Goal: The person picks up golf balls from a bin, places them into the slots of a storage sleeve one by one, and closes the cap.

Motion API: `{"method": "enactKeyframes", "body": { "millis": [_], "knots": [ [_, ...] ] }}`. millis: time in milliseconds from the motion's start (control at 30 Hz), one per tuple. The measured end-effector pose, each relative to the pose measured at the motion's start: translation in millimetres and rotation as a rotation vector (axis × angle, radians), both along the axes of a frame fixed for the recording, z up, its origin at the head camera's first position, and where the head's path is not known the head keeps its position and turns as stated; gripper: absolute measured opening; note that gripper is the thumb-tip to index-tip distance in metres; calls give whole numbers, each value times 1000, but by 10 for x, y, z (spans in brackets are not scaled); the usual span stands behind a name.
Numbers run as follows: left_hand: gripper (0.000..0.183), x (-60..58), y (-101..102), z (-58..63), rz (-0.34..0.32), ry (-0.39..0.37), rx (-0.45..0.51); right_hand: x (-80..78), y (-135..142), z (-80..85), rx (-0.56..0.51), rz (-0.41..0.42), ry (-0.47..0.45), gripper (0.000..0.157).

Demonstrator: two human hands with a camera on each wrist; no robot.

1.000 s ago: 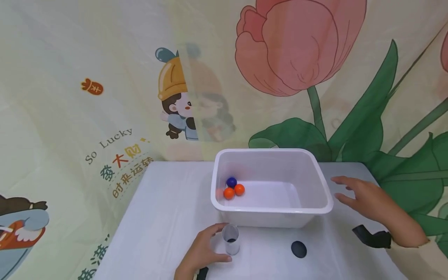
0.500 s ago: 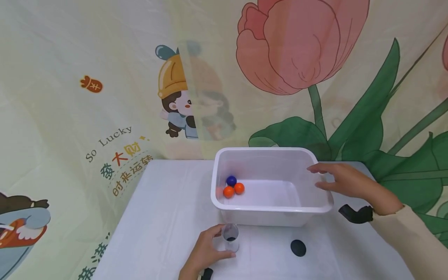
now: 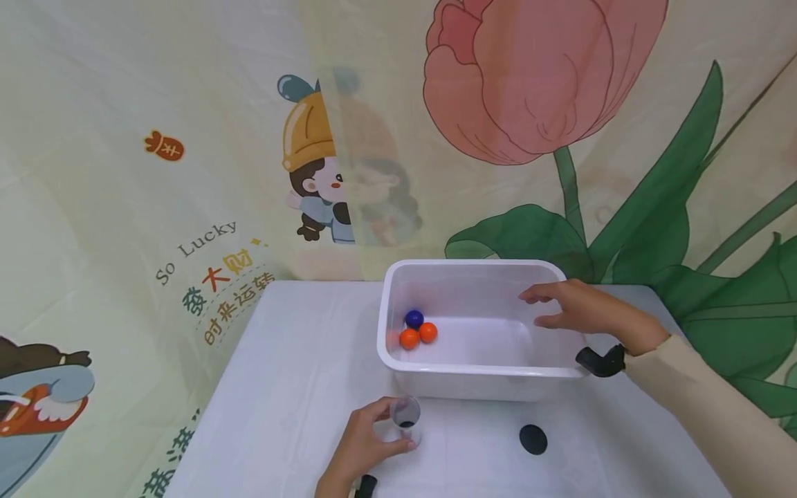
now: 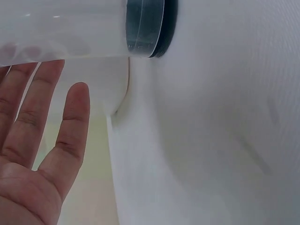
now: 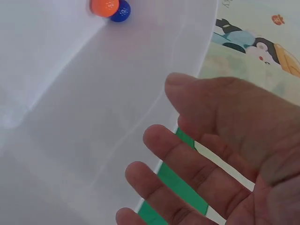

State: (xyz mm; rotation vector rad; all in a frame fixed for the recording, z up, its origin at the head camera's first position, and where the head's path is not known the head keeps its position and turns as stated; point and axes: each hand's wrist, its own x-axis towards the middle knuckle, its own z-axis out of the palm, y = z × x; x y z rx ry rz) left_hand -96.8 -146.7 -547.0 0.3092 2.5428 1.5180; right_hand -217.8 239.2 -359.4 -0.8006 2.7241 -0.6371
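My left hand (image 3: 364, 443) holds a clear plastic tube (image 3: 406, 415) at the front of the table, thumb on the near side and fingers behind. The left wrist view shows the tube's dark base (image 4: 150, 26) on the white surface and fingertips at its wall. My right hand (image 3: 582, 308) reaches over the right side of a white plastic tub (image 3: 479, 371), fingers spread and nothing in them. At the tub's left end lie a blue ball (image 3: 414, 319) and two orange balls, one in front (image 3: 409, 339) and one beside it (image 3: 427, 333).
A flat black disc (image 3: 533, 439) lies on the white-covered table (image 3: 299, 360) in front of the tub. Behind the table hangs a printed cloth (image 3: 218, 104) with a tulip and cartoon figures. Black straps (image 3: 600, 361) sit at the wrists.
My right hand has moved left from beside the tub to over its inside. The left thumb has come up against the tube, which has shifted slightly left. The balls stay put.
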Motion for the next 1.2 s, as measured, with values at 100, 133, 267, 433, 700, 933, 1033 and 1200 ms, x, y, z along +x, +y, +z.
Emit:
{"method": "enactKeyframes", "body": {
  "millis": [100, 133, 267, 433, 700, 933, 1033, 1200],
  "knots": [
    [56, 18, -57, 18, 11, 26, 4, -70, -38, -58, -2, 19, -9, 50],
    [56, 24, -78, 29, 16, 33, 2, -93, -52, -76, -4, 26, -13, 50],
    [55, 45, -172, 86, 41, 80, -3, -183, -104, -142, -1, 47, -12, 47],
    [55, 59, -293, 156, 91, 123, -35, -278, -169, -182, 12, 74, 3, 46],
    [56, 59, -443, 264, 173, 195, -74, -441, -251, -254, -8, 99, 11, 44],
    [67, 24, -537, 389, 223, 197, -35, -572, -371, -307, -20, 112, -16, 43],
    [67, 2, -585, 432, 226, 251, -22, -630, -438, -319, -23, 116, -30, 42],
    [58, -46, -658, 537, 212, 369, -14, -745, -521, -393, -39, 135, -46, 38]
  ]
}}
